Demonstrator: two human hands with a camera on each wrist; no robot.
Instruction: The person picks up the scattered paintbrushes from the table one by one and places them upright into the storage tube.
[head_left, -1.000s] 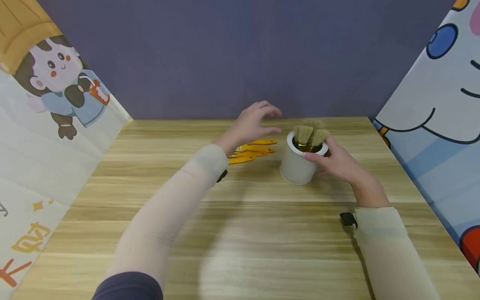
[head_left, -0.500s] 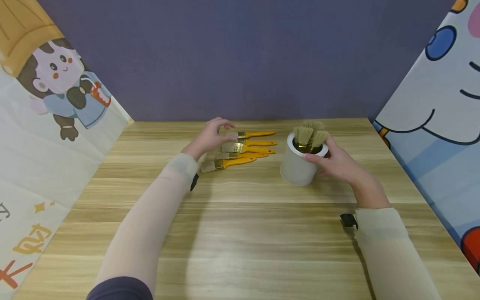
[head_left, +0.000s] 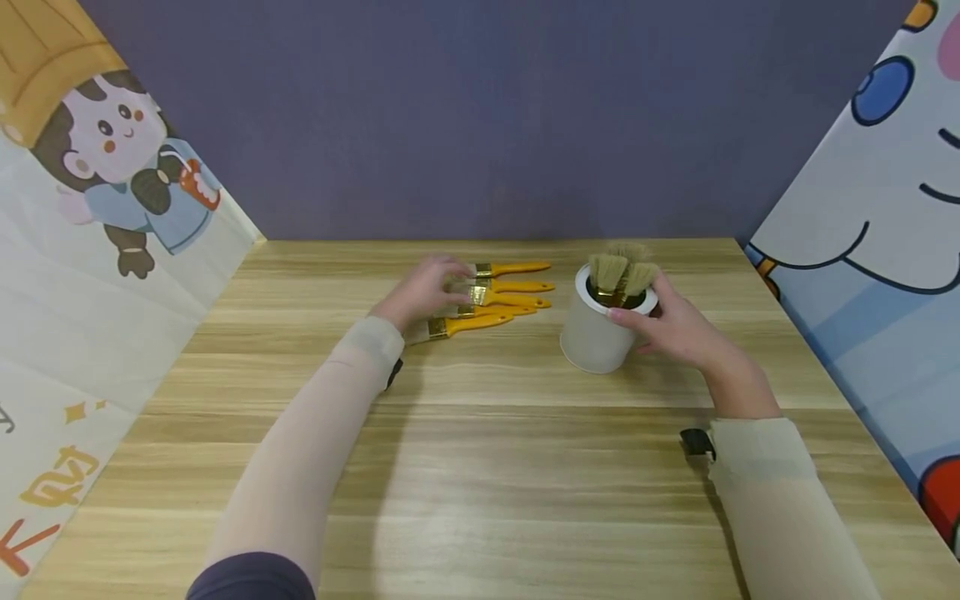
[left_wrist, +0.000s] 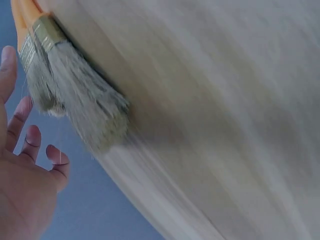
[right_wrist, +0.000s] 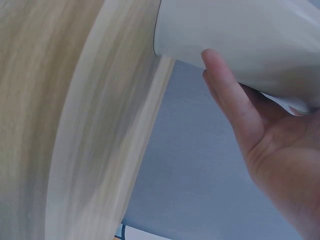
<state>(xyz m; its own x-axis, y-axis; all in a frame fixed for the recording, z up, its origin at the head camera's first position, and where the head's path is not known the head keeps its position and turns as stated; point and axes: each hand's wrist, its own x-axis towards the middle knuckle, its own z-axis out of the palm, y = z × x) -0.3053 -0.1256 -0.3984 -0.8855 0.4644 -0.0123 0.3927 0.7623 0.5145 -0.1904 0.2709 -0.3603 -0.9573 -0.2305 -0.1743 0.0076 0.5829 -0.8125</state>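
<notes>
Several paintbrushes with orange handles lie side by side on the table, one of them a paintbrush nearest the front. My left hand hovers low over their bristle ends, hiding part of them. In the left wrist view its fingers are loosely bent beside the bristles, holding nothing. My right hand grips a white can at its right side, thumb at the rim. Several more brushes stand in the can, bristles up, handles hidden inside. In the right wrist view, fingers lie along the can's wall.
The wooden table ends at a dark blue-grey wall. Printed cartoon panels stand on the left and right. Between the brushes and the can is a short stretch of bare wood.
My left hand has swung left from beside the can to the brushes' bristle ends, then dipped slightly, uncovering the orange handles. The right hand and the can have stayed in place.
</notes>
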